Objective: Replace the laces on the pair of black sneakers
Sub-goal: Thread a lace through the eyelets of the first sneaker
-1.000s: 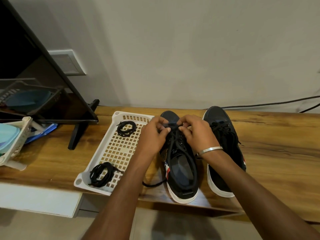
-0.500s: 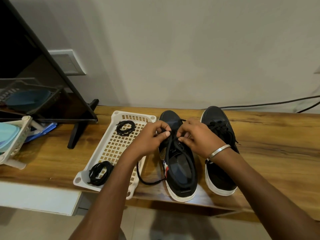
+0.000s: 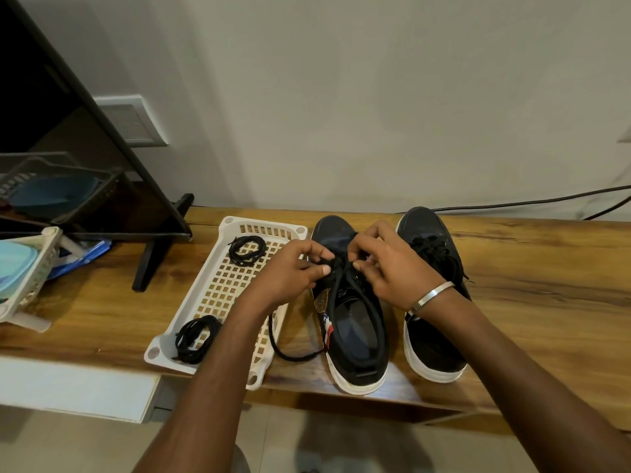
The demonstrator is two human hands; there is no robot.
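Observation:
Two black sneakers with white soles stand side by side on the wooden shelf. The left sneaker has a black lace partly threaded near its toe; one loose end trails off to the left across the wood. My left hand pinches the lace at the left eyelets. My right hand, a metal bangle at its wrist, pinches the lace at the right eyelets. The right sneaker is fully laced. Two coiled black laces lie in a white perforated tray.
A dark screen on a black stand leans at the left. A white basket with teal items sits at the far left edge. A black cable runs along the wall behind the wooden shelf.
My hands pulled slightly toward me along the left sneaker, then back up to the toe eyelets. The loose lace end swung out to the left and grew longer.

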